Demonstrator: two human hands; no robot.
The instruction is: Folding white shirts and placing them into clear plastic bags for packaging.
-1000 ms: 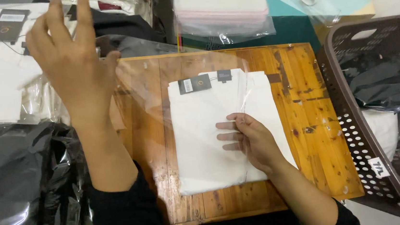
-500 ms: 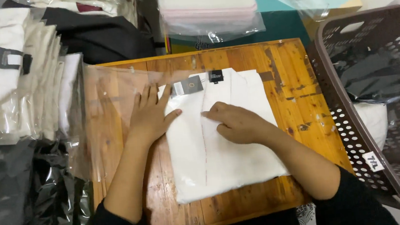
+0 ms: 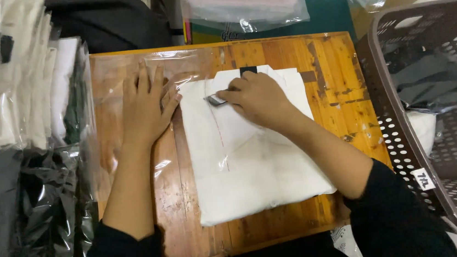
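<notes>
A worn wooden board (image 3: 341,88) is serving as the work surface, its orange-brown planks showing dark scuffs and stains toward the far right. A folded white garment (image 3: 254,170) is lying flat on it, right of centre, reaching from the far half almost to the near edge. A clear plastic bag (image 3: 120,83) is lying spread over the board's far left part — its glossy film is catching the light along the far edge and is touching the garment's left side. Near the garment's far edge a small dark tag (image 3: 215,100) is resting on the white cloth — a black label (image 3: 248,70) is sitting at the collar.
</notes>
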